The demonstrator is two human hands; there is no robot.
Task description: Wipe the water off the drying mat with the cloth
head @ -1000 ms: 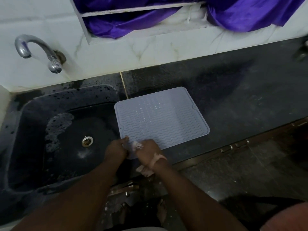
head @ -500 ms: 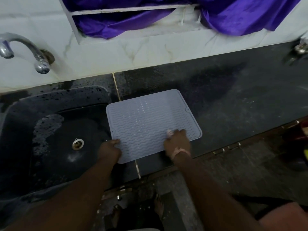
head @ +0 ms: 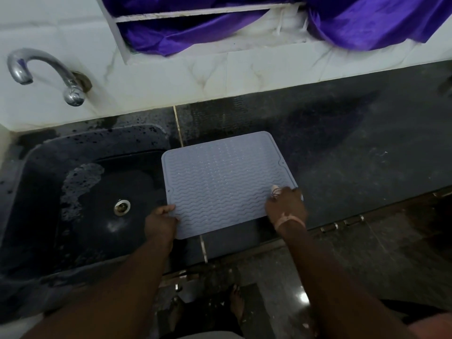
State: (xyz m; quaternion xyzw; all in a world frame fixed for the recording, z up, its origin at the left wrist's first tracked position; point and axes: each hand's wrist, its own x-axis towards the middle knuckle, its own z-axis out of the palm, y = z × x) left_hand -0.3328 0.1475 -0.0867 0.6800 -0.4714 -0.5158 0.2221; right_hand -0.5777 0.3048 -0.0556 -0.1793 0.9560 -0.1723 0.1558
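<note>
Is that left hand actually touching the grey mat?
Touching. The head view shows the left hand gripping the drying mat's near-left corner, fingers curled over its edge.

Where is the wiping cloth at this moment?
In the head view, the small white cloth is bunched under the right hand, on the near right corner of the ribbed grey drying mat.

Dark speckled stone counter [head: 354, 152], running along a white tiled wall, wet and smeared in patches. Sunk into its left part, a black sink [head: 36, 192] with foam on its floor. Flat on the counter, a grey ribbed drying mat [head: 220, 182], its left edge overhanging the sink, its near side close to the counter's front edge.
</note>
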